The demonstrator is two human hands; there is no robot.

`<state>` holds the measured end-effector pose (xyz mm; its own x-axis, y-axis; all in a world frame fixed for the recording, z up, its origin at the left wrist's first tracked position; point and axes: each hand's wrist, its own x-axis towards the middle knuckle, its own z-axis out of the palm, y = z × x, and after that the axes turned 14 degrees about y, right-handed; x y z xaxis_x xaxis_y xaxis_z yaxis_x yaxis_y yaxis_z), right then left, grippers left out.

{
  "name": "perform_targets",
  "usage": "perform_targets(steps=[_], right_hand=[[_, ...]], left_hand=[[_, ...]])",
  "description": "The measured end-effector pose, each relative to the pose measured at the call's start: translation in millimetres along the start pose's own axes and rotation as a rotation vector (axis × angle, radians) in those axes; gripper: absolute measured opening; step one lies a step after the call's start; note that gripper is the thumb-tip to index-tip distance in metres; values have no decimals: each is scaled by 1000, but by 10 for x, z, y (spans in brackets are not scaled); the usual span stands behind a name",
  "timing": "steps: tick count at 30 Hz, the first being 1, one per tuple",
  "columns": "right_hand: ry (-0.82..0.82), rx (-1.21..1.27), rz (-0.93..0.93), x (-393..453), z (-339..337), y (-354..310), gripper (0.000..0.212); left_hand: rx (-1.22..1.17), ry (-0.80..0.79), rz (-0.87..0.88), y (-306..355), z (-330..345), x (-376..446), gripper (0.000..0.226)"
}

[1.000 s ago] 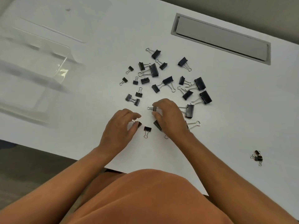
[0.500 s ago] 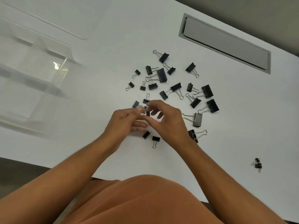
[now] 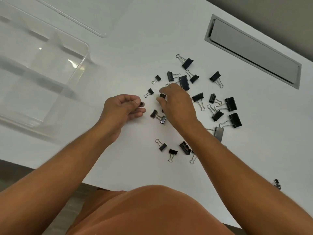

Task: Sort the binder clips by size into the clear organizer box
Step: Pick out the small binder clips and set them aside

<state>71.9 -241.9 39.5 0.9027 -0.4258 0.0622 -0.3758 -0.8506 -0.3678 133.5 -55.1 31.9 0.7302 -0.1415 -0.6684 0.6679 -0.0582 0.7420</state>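
Several black binder clips [image 3: 198, 97] of mixed sizes lie scattered on the white table [image 3: 135, 48], mostly right of centre. My left hand [image 3: 122, 109] is curled shut, with a small clip [image 3: 141, 104] showing at its fingertips. Just to its right, my right hand [image 3: 177, 102] pinches another small clip [image 3: 162, 95] between thumb and forefinger, over the pile. The clear organizer box [image 3: 50, 78] with its dividers stands at the left, apart from both hands. A pair of small clips [image 3: 158, 116] lies between my hands.
A grey cable hatch [image 3: 254, 51] is set into the table at the far right. A clear lid [image 3: 76, 19] lies behind the box. A few tiny clips [image 3: 277, 183] sit alone near the right front edge. The table's front edge runs close to my body.
My hands, which met together half a second ago, have parted. The left hand moved left with a small clip. The right hand reached farther into the pile and pinched another one.
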Motion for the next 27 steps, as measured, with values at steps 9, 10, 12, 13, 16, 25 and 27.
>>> perform_targets(steps=[9, 10, 12, 13, 16, 25, 27], right_hand=[[125, -39, 48, 18, 176, 52, 13], [152, 24, 51, -6, 156, 58, 15], [185, 173, 39, -70, 78, 57, 19], [172, 248, 52, -98, 11, 41, 20], [12, 438, 183, -134, -223, -52, 28], [-167, 581, 197, -1, -448, -143, 47], [-174, 618, 212, 6, -404, -154, 47]], left_hand=[[-46, -99, -46, 21, 76, -16, 20], [-10, -88, 7, 14, 74, -18, 21], [132, -38, 205, 4, 64, -17, 24], [219, -10, 334, 9, 59, -24, 26], [509, -29, 773, 45, 45, -65, 27], [772, -64, 1020, 84, 29, 28, 30], [747, -84, 1003, 85, 26, 37, 29]])
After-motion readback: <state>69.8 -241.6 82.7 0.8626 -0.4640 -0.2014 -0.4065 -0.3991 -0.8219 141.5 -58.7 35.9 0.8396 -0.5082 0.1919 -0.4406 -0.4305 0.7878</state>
